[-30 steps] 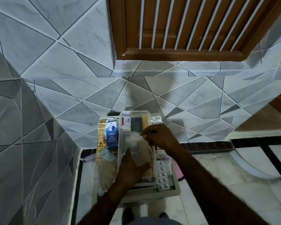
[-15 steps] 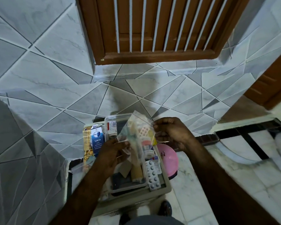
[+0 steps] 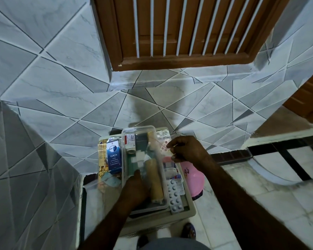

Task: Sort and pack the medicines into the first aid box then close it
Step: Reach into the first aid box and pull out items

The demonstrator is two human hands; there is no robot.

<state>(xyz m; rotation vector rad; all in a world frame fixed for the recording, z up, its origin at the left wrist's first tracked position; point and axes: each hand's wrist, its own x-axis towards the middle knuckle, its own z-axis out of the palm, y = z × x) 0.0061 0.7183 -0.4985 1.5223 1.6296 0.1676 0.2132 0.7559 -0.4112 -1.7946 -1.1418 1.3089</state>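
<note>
A clear plastic bag (image 3: 156,156) of medicines is pinched at its top corner by the right hand (image 3: 185,152) and steadied below by the left hand (image 3: 135,188) over the open first aid box (image 3: 191,210), where contents could be spilled if the thin film slips.

Both hands are crowding the clear box (image 3: 141,131): the left hand (image 3: 135,190) is covering its near end, the right hand (image 3: 186,152) is hovering over its far right corner. A blue carton (image 3: 113,156) is blocking the left side, a blister strip (image 3: 174,195) the right. The far tiled wall (image 3: 61,91) is standing close behind.
</note>
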